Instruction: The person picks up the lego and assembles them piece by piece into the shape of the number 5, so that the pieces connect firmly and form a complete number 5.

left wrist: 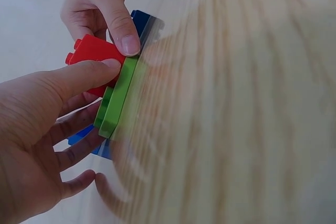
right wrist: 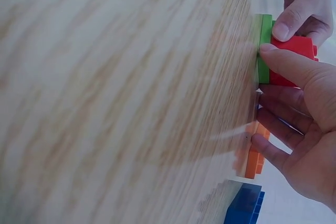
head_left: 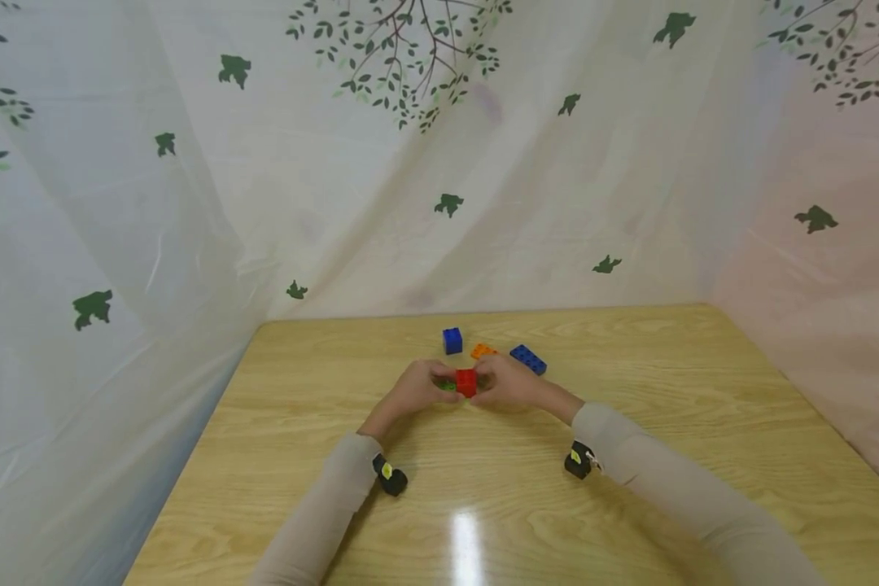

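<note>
Both hands meet at a red toy building brick point(head_left: 465, 382) that sits on one end of a flat green brick point(left wrist: 119, 98), whose bare studs stick out on the left. My left hand point(head_left: 419, 387) pinches the red brick, its thumb flat on the near side and the fingers behind. From the other side my right hand point(head_left: 511, 381) grips the pair, thumb across the seam between red and green. In the right wrist view the green brick point(right wrist: 264, 51) lies right at the tabletop. The right hand's little finger reaches close to a flat orange brick point(right wrist: 254, 153).
Behind the hands on the wooden table point(head_left: 300, 366) are a blue square brick point(head_left: 452, 341) and a longer flat blue brick point(head_left: 528, 359). A pale curtain point(head_left: 381, 244) with printed leaves hangs along the table's back edge. Both wrists carry small black cameras.
</note>
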`<state>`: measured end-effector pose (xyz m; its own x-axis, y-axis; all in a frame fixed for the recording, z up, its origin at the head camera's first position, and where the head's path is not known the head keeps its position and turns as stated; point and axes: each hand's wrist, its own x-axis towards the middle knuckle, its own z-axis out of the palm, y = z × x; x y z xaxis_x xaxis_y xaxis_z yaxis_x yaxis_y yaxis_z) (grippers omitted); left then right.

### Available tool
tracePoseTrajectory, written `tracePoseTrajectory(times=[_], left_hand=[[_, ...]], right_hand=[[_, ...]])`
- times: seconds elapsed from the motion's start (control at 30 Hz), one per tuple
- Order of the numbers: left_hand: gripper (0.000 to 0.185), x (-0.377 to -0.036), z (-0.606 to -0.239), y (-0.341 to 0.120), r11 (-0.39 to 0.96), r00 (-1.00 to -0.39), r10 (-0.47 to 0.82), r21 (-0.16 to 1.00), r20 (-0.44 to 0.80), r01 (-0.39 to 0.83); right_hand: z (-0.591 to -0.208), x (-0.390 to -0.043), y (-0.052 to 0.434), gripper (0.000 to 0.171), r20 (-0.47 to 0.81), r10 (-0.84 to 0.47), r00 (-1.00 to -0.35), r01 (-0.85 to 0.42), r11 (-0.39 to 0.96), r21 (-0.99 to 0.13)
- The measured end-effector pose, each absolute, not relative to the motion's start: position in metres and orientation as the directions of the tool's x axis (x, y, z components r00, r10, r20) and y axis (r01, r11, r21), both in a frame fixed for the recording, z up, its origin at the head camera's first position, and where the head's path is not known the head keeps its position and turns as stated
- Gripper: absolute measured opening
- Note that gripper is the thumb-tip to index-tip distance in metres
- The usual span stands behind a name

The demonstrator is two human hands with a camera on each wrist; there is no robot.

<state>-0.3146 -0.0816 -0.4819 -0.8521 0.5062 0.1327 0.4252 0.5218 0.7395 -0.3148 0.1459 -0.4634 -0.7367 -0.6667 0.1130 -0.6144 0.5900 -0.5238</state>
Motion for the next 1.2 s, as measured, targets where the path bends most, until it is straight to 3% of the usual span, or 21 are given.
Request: tracePoseTrajectory(times=[0.77,0.93,1.07,1.2], left_hand=[[0.034,-0.314,-0.483,-0.083,0.542,-0.849,0.509,0.712,0.145,0.447],[0.035,-0.316,-0.481,-0.083,0.563,-0.847,0.512,0.69,0.14,0.454],[0.036,-0.316,-0.48,-0.082,0.583,-0.85,0.512,0.675,0.126,0.452],[0.037,-0.316,-0.478,-0.083,0.6,-0.856,0.508,0.671,0.1,0.435]], right_hand=[[-0.46,-0.313,0.147,0.029,0.069,-0.66,-0.748,-0.579,0.6,-0.552],[-0.453,-0.314,0.15,0.04,0.047,-0.682,-0.73,-0.576,0.577,-0.579],[-0.445,-0.314,0.154,0.055,0.031,-0.66,-0.75,-0.556,0.605,-0.571],[-0.437,-0.318,0.161,0.056,0.045,-0.626,-0.779,-0.534,0.623,-0.571]])
